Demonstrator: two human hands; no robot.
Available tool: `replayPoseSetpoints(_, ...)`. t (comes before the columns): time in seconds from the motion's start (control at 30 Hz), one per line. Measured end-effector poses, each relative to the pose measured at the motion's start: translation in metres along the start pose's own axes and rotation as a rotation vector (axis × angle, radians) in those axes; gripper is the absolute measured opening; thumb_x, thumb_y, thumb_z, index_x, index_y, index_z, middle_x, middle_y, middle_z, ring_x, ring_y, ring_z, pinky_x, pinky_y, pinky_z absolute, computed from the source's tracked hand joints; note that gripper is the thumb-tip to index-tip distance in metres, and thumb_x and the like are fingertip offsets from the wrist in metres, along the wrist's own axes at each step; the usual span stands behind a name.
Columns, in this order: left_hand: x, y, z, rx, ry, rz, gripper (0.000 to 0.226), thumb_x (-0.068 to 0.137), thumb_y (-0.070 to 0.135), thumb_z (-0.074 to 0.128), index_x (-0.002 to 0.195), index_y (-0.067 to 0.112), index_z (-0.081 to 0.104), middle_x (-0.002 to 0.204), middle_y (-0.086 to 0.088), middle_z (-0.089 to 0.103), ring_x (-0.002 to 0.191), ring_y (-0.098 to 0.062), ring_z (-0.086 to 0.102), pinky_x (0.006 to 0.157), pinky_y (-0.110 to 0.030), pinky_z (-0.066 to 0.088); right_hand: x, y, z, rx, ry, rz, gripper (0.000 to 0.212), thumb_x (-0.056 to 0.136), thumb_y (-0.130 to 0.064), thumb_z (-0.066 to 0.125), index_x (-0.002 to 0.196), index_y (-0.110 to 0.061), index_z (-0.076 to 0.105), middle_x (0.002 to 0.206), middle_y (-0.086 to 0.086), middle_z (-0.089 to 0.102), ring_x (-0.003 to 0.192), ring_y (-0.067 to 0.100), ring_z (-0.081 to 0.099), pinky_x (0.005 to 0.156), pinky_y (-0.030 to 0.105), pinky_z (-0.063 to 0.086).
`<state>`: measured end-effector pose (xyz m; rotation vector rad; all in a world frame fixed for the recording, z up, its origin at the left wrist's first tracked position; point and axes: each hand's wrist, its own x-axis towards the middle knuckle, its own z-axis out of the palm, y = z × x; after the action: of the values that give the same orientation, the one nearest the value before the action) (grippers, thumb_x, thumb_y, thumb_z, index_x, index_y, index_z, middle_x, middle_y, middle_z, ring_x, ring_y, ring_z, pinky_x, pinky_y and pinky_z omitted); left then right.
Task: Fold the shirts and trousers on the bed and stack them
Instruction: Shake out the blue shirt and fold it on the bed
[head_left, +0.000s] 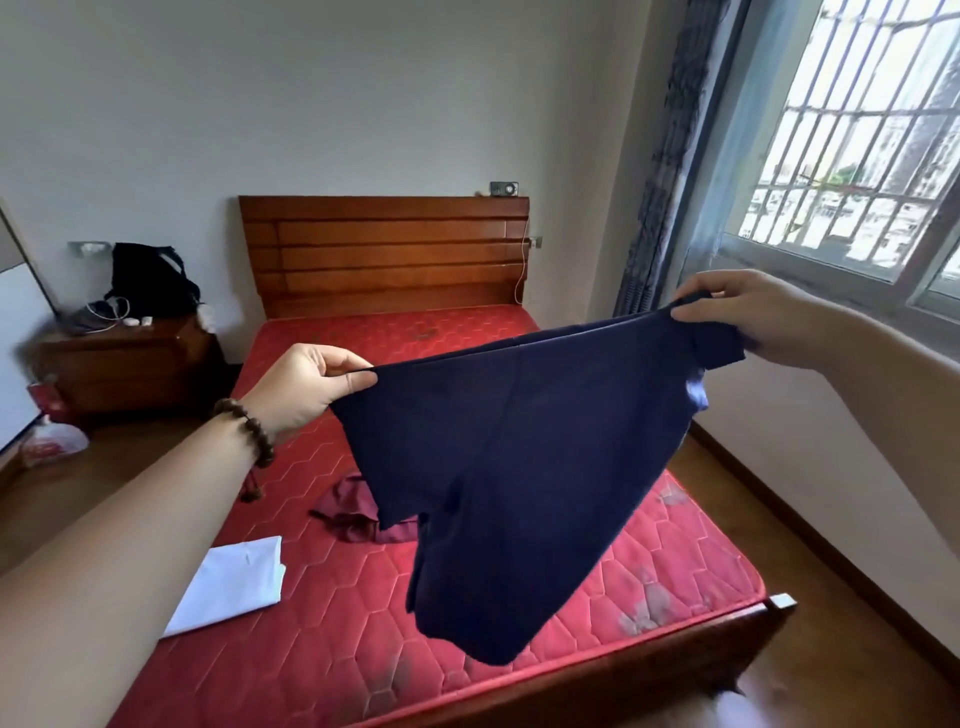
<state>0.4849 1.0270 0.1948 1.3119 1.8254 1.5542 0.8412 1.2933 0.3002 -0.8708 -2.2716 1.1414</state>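
Head view showed the navy garment (519, 441) hanging in the air above the red bed (332, 613), its top edge stretched crosswise between well-apart hands — left hand (306, 384) and right hand (748, 317) each pinching a corner — its length dangling toward the mattress.

The red quilted mattress (649, 561) carries a folded white garment (228, 584) near a crumpled maroon garment (353, 512).
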Motion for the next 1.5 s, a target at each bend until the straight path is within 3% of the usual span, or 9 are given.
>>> replayPoseSetpoints(0.17, 0.019, -0.032, 0.024, -0.06, -0.043, -0.102, 0.004, 0.081, 0.01, 0.067, 0.079, 0.007, 0.069, 0.066, 0.002, 0.072, 0.058, -0.004, 0.063, 0.057, -0.014, 0.051, 0.034, 0.017, 0.009, -0.125, 0.115, 0.068, 0.007, 0.081, -0.02, 0.073, 0.075, -0.021, 0.07, 0.076, 0.003, 0.061, 0.068, 0.017, 0.056, 0.059, 0.029, 0.046)
replayPoseSetpoints(0.37, 0.07, -0.126, 0.065, 0.075, -0.076, -0.226, 0.011, 0.085, 0.006, 0.068, 0.078, 0.014, 0.07, 0.07, -0.003, 0.069, 0.064, -0.009, 0.058, 0.064, -0.021, 0.047, 0.116, 0.089, 0.034, -0.318, 0.054, 0.117, 0.006, 0.081, -0.023, 0.073, 0.078, -0.024, 0.068, 0.074, -0.004, 0.06, 0.066, 0.009, 0.052, 0.056, 0.022, 0.039)
replayPoseSetpoints(0.53, 0.128, -0.222, 0.109, 0.209, -0.173, -0.326, 0.018, 0.086, -0.002, 0.067, 0.079, 0.015, 0.067, 0.062, 0.008, 0.065, 0.05, 0.006, 0.054, 0.057, -0.01, 0.043, 0.2, 0.185, 0.071, -0.436, -0.017, 0.152, 0.012, 0.081, -0.017, 0.075, 0.087, -0.018, 0.066, 0.072, -0.013, 0.055, 0.064, 0.003, 0.049, 0.047, 0.003, 0.033)
replayPoseSetpoints(0.63, 0.159, -0.276, 0.136, 0.318, -0.173, -0.349, 0.007, 0.085, 0.002, 0.069, 0.08, 0.008, 0.068, 0.049, 0.011, 0.054, 0.043, 0.001, 0.04, 0.049, -0.015, 0.033, 0.245, 0.244, 0.095, -0.478, -0.041, 0.19, 0.015, 0.079, -0.013, 0.076, 0.092, -0.013, 0.068, 0.081, -0.002, 0.061, 0.073, 0.014, 0.054, 0.061, 0.014, 0.038)
replayPoseSetpoints(0.7, 0.177, -0.307, 0.15, 0.347, -0.164, -0.384, 0.003, 0.084, 0.004, 0.07, 0.081, 0.006, 0.07, 0.059, 0.001, 0.059, 0.054, -0.008, 0.046, 0.057, -0.023, 0.036, 0.272, 0.278, 0.111, -0.494, -0.059, 0.217, 0.018, 0.078, -0.011, 0.076, 0.094, -0.009, 0.069, 0.091, 0.005, 0.063, 0.084, 0.02, 0.055, 0.072, 0.024, 0.038)
replayPoseSetpoints(0.93, 0.226, -0.396, 0.184, 0.382, -0.117, -0.498, 0.012, 0.082, 0.008, 0.071, 0.074, 0.017, 0.069, 0.065, 0.003, 0.066, 0.061, -0.011, 0.057, 0.054, -0.006, 0.036, 0.356, 0.368, 0.153, -0.504, -0.113, 0.248, 0.014, 0.078, -0.009, 0.072, 0.084, -0.02, 0.066, 0.083, 0.0, 0.062, 0.081, 0.02, 0.054, 0.069, 0.024, 0.033)
replayPoseSetpoints(1.23, 0.288, -0.533, 0.225, 0.478, 0.06, -0.584, 0.012, 0.09, 0.006, 0.061, 0.08, 0.013, 0.064, 0.079, -0.007, 0.068, 0.077, -0.028, 0.061, 0.067, -0.027, 0.036, 0.492, 0.511, 0.234, -0.51, -0.192, 0.166, 0.022, 0.081, -0.012, 0.071, 0.102, -0.007, 0.066, 0.097, 0.006, 0.065, 0.095, 0.026, 0.058, 0.074, 0.025, 0.037)
replayPoseSetpoints(1.43, 0.324, -0.621, 0.233, 0.528, 0.114, -0.619, 0.015, 0.093, 0.007, 0.056, 0.082, 0.013, 0.064, 0.069, -0.007, 0.066, 0.048, -0.009, 0.059, 0.047, -0.006, 0.037, 0.573, 0.59, 0.296, -0.571, -0.27, 0.068, 0.019, 0.082, -0.014, 0.072, 0.099, -0.007, 0.067, 0.102, 0.012, 0.068, 0.1, 0.029, 0.059, 0.075, 0.025, 0.036)
replayPoseSetpoints(1.5, 0.333, -0.645, 0.232, 0.549, 0.111, -0.63, 0.015, 0.093, 0.007, 0.056, 0.083, 0.012, 0.066, 0.068, -0.007, 0.066, 0.053, -0.004, 0.061, 0.047, -0.005, 0.037, 0.596, 0.608, 0.317, -0.6, -0.303, 0.049, 0.021, 0.082, -0.014, 0.072, 0.101, -0.007, 0.067, 0.106, 0.014, 0.067, 0.103, 0.03, 0.057, 0.079, 0.027, 0.038)
